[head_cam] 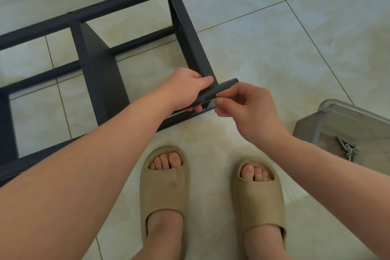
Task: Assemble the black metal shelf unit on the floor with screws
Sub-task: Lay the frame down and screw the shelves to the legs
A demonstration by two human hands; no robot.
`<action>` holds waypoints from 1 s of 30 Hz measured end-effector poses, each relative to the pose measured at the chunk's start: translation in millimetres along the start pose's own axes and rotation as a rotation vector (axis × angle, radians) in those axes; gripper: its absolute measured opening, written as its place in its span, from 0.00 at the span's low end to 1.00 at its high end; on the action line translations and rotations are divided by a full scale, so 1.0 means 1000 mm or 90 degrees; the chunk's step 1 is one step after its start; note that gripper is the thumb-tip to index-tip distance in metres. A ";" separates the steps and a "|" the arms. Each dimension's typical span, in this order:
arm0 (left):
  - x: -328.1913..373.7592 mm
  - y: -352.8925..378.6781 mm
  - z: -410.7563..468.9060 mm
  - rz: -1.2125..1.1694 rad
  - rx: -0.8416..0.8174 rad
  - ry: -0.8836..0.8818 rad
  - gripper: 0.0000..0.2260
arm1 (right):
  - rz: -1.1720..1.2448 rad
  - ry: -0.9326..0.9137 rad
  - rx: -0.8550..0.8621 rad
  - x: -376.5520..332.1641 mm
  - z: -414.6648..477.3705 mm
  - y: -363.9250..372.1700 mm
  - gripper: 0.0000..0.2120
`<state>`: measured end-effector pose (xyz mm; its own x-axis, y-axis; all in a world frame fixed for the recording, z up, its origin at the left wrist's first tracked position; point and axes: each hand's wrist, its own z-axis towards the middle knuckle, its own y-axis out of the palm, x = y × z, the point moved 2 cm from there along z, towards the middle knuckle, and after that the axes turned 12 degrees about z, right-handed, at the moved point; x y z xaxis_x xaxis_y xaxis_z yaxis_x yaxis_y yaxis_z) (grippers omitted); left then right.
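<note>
Shelf unit [101,82] lies on its side on the tiles, with its near corner right in the grip. The left hand [185,88] wraps the round post [223,87]. I'd hold that square against the panel end so the holes line up. Just beside it, the right hand [247,107] pinches what looks like a small screw [216,95] against the post. Start it straight with the fingers, no forcing. The frame's matte black, with round posts and two flat panels fixed to the far post.

Beige open-toe slide sandals [165,188]
</note>
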<state>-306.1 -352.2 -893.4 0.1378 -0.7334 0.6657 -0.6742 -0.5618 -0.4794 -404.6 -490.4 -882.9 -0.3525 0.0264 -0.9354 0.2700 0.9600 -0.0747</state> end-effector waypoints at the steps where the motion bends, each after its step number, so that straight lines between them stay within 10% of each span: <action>1: 0.000 0.000 0.000 0.001 0.001 0.001 0.15 | -0.008 -0.003 0.000 0.000 0.000 0.001 0.06; 10: 0.000 0.001 0.000 0.004 0.008 0.007 0.15 | -0.244 -0.114 -0.053 -0.006 0.001 0.001 0.04; 17: -0.001 0.001 0.001 -0.009 0.010 0.002 0.15 | 0.091 0.086 0.021 -0.004 0.003 0.012 0.03; 30: -0.003 0.000 0.002 -0.016 0.002 0.008 0.15 | 0.065 0.002 -0.066 0.000 0.004 0.002 0.03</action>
<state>-305.3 -351.4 -896.5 0.1454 -0.7144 0.6844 -0.6681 -0.5811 -0.4647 -399.8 -489.3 -884.2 -0.3305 0.1255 -0.9354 0.2099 0.9761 0.0567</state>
